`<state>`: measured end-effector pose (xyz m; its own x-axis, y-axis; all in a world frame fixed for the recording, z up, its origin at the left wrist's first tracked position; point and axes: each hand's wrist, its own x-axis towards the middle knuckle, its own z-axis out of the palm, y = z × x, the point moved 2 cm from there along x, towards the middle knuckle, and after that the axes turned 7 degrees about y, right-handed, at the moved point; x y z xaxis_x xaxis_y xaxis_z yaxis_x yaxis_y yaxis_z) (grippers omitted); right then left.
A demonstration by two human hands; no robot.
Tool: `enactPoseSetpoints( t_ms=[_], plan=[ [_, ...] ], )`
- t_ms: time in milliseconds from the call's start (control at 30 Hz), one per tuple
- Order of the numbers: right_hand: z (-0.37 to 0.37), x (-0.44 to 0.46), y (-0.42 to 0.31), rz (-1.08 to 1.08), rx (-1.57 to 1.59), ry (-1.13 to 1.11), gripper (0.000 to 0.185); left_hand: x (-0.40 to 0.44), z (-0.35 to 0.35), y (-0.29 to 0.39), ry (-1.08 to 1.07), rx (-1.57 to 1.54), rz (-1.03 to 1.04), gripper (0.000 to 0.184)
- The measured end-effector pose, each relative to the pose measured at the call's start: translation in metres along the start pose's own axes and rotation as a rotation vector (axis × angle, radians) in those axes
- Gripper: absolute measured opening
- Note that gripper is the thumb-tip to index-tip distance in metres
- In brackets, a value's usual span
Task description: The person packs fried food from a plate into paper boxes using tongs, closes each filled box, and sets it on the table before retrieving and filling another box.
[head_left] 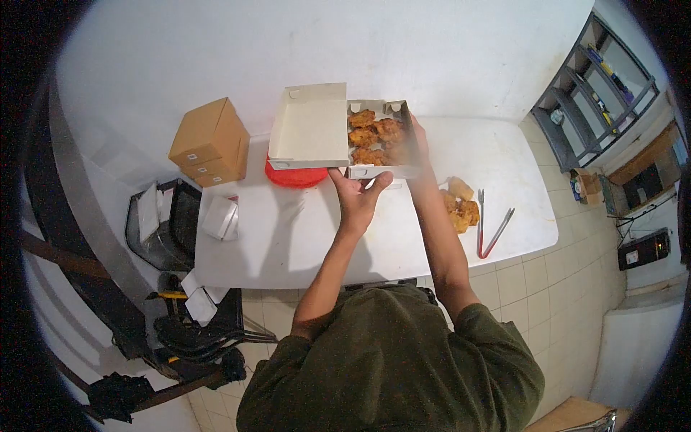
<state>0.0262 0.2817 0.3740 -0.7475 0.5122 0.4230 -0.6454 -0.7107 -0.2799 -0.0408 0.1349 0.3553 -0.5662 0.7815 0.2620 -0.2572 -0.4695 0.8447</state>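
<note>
An open white cardboard food box [309, 133] is held up over the table, its lid folded back to the left. Several pieces of fried chicken [366, 135] lie inside it. My left hand [355, 201] grips the box's near side from below, with the thumb at the front edge. My right hand [419, 144] is wrapped round the right side of the box, its fingers partly hidden and blurred. More fried chicken [463, 214] rests on the table to the right. Beside that chicken lie metal tongs [482, 230] with a red grip, spread apart.
Under the lid sits a red round object [295, 176] on the white table [317, 252]. Brown cartons [212, 140] stand at the back left. A small white box [221, 217] lies near the left edge, beside a black bin [183, 223]. Grey shelves [583, 108] are at the right.
</note>
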Motion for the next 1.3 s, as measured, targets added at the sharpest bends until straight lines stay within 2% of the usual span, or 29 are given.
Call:
enactPoseSetpoints(
  t_ms=[33,67,133,167,200,233,333,367,467,567,667,733,800,833,967,1033,1133,1300],
  plan=[
    [0.001,-0.001,0.003,-0.046,-0.123,0.138,0.056,-0.001,-0.005,0.0,0.008,-0.019,-0.059,0.08],
    [0.013,-0.006,0.007,-0.14,-0.358,0.411,0.057,0.0,-0.01,0.0,0.015,-0.039,-0.117,0.077],
    [0.021,-0.017,0.012,-0.248,-0.421,0.618,0.06,0.013,-0.022,0.002,0.018,-0.257,-0.133,0.06],
    [0.019,-0.02,0.014,-0.259,-0.251,0.551,0.061,0.018,-0.019,0.015,0.002,-0.326,-0.087,0.049],
    [0.015,-0.023,0.013,-0.267,-0.08,0.483,0.063,0.026,-0.029,0.018,0.078,-0.388,-0.171,0.044],
    [-0.002,-0.027,0.011,-0.138,0.161,-0.016,0.06,0.038,-0.034,0.023,0.038,-0.486,-0.175,0.04],
    [0.007,-0.042,0.02,-0.129,0.164,0.136,0.052,0.06,-0.045,0.021,0.011,-0.666,-0.243,0.036],
    [0.014,-0.043,0.025,-0.138,0.193,0.017,0.046,0.063,-0.048,0.02,0.012,-0.708,-0.271,0.036],
    [0.027,-0.045,0.034,-0.168,0.085,0.079,0.046,0.065,-0.051,0.013,-0.012,-0.727,-0.311,0.04],
    [0.014,-0.051,0.037,-0.243,-0.097,0.324,0.049,0.066,-0.045,0.015,0.001,-0.737,-0.325,0.046],
    [0.027,-0.054,0.062,-0.405,-0.292,0.543,0.048,0.068,-0.035,0.026,0.034,-0.921,-0.447,0.054],
    [0.022,-0.054,0.078,-0.468,-0.335,0.534,0.045,0.074,-0.021,0.032,0.061,-0.905,-0.423,0.054],
    [0.041,-0.058,0.085,-0.444,-0.508,0.634,0.053,0.079,-0.014,0.031,0.083,-0.872,-0.418,0.053],
    [0.054,-0.053,0.088,-0.536,-0.526,0.64,0.061,0.081,-0.013,0.031,0.088,-0.847,-0.426,0.05],
    [0.052,-0.056,0.071,-0.52,-0.95,0.646,0.062,0.09,-0.012,0.024,-0.043,-0.796,-0.406,0.043],
    [0.055,-0.057,0.066,-0.53,-0.984,0.645,0.06,0.092,-0.011,0.018,-0.09,-0.803,-0.406,0.041],
    [0.056,-0.055,0.064,-0.542,-1.017,0.666,0.059,0.091,-0.007,0.017,-0.003,-0.792,-0.459,0.041],
    [0.045,-0.059,0.061,-0.531,-1.107,0.672,0.056,0.097,-0.009,0.005,-0.078,-0.798,-0.439,0.043]
  ],
)
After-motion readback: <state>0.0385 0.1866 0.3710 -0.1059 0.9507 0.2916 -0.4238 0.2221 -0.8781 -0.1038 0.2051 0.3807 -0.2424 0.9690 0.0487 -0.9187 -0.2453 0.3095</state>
